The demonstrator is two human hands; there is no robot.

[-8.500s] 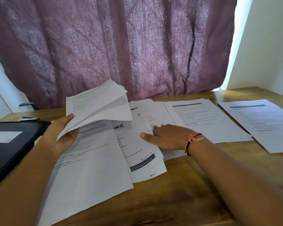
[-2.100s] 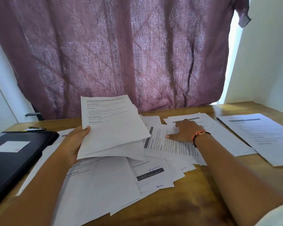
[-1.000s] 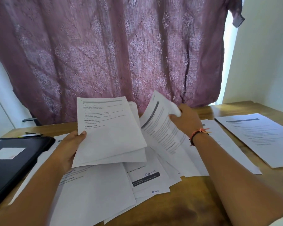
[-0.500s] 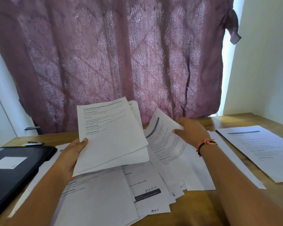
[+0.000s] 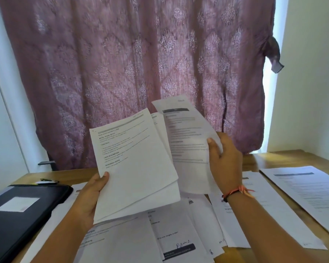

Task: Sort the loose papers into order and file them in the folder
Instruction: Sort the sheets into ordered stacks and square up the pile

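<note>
My left hand (image 5: 92,194) grips a small stack of printed sheets (image 5: 133,166) by its lower left edge, holding it up above the table. Just right of that stack my right hand (image 5: 223,160) pinches a single printed sheet (image 5: 186,145) by its right edge and holds it upright in the air. Several loose papers (image 5: 179,230) lie overlapping on the wooden table (image 5: 285,158) below both hands. The black folder (image 5: 17,211) lies closed at the left, with a white label on its cover.
Another printed sheet (image 5: 310,190) lies apart at the table's right. A pen or clip (image 5: 46,181) rests behind the folder. A purple patterned curtain (image 5: 141,63) hangs behind the table; white walls stand on both sides.
My right hand has lifted one sheet off the table pile and raised it upright beside the stack. My left hand's stack has risen slightly.
</note>
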